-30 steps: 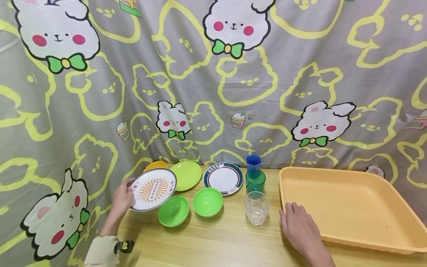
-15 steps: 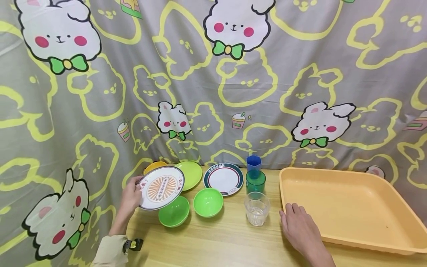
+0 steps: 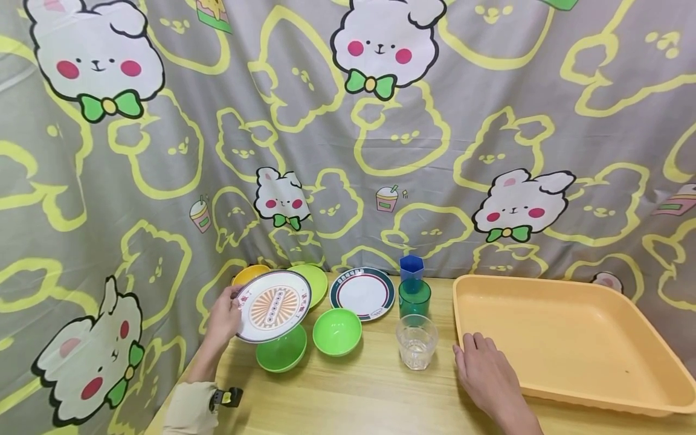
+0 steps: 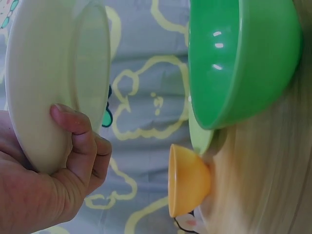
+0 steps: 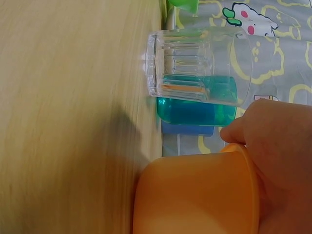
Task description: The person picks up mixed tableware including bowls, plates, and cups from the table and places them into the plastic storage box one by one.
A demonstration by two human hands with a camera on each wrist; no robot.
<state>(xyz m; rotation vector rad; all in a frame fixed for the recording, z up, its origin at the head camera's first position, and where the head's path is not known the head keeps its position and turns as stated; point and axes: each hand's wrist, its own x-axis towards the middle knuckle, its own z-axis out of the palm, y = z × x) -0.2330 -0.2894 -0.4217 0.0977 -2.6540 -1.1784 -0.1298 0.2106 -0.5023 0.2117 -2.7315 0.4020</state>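
Observation:
My left hand (image 3: pixel 224 317) grips the left edge of a white plate (image 3: pixel 274 306) with an orange sunburst print, held tilted in the air. In the left wrist view the fingers curl against the plate's pale underside (image 4: pixel 41 83). Below it stands a green bowl (image 3: pixel 281 353), partly covered by the plate; a second green bowl (image 3: pixel 337 332) is just right of it. My right hand (image 3: pixel 487 374) holds the left rim of an orange tray (image 3: pixel 576 338), thumb outside and fingers over the inner side. A clear glass (image 5: pixel 195 66) stands beside that hand, apart from it.
Along the back are a yellow-orange bowl (image 4: pixel 187 180), a lime plate (image 3: pixel 318 287) partly hidden, and a dark-rimmed white plate (image 3: pixel 362 294). A green cup (image 3: pixel 415 299) and a blue cup (image 3: pixel 411 267) stand behind the glass. A patterned curtain (image 3: pixel 326 139) closes off the back and left.
My left hand has carried the sunburst plate rightward, over more of the lime plate and the left green bowl. The right hand has stayed at the tray's rim.

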